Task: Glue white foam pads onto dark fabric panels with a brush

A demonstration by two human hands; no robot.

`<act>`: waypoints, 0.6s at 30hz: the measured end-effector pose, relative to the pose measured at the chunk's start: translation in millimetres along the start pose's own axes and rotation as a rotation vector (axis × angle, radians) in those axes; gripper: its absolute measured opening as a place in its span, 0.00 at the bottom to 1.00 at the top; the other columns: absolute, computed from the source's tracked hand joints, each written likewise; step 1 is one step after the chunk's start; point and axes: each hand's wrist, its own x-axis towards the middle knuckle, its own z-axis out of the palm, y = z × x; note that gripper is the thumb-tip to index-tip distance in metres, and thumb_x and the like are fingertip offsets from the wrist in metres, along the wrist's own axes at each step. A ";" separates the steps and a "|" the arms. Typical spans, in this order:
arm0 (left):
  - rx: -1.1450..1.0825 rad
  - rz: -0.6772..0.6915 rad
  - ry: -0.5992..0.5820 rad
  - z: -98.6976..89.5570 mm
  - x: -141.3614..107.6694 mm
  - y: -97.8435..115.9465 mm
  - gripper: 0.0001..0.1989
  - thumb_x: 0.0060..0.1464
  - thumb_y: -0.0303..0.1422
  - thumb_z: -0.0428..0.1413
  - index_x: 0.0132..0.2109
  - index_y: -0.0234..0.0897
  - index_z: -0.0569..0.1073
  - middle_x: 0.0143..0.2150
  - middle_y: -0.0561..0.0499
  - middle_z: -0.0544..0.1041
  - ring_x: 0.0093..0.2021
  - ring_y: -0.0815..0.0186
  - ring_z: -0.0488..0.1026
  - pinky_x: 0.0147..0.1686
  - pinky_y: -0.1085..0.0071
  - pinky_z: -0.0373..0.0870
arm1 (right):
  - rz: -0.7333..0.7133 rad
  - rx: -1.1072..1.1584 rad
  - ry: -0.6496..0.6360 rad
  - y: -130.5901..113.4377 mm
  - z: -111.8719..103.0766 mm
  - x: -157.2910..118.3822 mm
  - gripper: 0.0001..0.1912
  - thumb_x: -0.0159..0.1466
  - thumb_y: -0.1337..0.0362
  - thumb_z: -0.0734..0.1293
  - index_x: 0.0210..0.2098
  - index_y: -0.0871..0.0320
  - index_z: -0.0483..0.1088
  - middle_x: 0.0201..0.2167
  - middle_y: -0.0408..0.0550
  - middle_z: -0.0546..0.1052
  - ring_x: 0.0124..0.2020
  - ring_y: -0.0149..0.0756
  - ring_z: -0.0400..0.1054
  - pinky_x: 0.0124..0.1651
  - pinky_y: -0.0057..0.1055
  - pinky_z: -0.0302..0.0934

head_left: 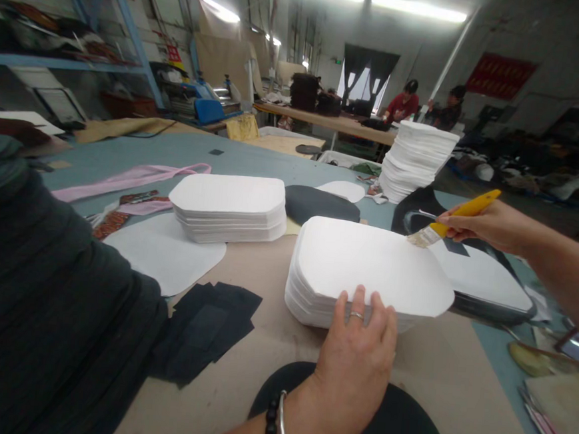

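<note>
Round-cornered white stack, bristly brush

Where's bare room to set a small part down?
Tan board: between black squares and left hand; also right of the black rounded piece.
Teal tabletop: behind the left white stack.
Crowded: around the right hand with the brush, and along the right edge.

Brush handle of glossy plastic, white stack of smooth, matt, paper-like sheets.
</note>
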 end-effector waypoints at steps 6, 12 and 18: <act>-0.040 -0.023 -0.040 -2.9 5.8 -2.7 0.22 0.67 0.39 0.53 0.63 0.35 0.70 0.64 0.40 0.72 0.64 0.45 0.68 0.59 0.46 0.68 | 0.000 -0.274 0.135 -7.5 10.0 -52.0 0.08 0.63 0.70 0.68 0.26 0.61 0.71 0.20 0.49 0.75 0.20 0.34 0.69 0.27 0.30 0.63; -0.033 0.022 -0.115 -9.1 8.4 -2.6 0.22 0.67 0.37 0.53 0.64 0.34 0.69 0.64 0.37 0.70 0.64 0.43 0.68 0.58 0.45 0.68 | -0.039 -0.506 0.280 -8.4 29.9 -128.8 0.08 0.59 0.69 0.65 0.24 0.56 0.69 0.15 0.43 0.71 0.20 0.37 0.68 0.29 0.30 0.56; -0.224 0.072 -0.388 -47.7 52.1 -35.1 0.18 0.68 0.41 0.48 0.52 0.33 0.76 0.52 0.38 0.77 0.53 0.48 0.75 0.48 0.53 0.73 | -0.189 -0.504 0.319 -7.0 39.5 -179.2 0.07 0.58 0.63 0.65 0.24 0.53 0.68 0.16 0.41 0.69 0.21 0.35 0.64 0.28 0.30 0.55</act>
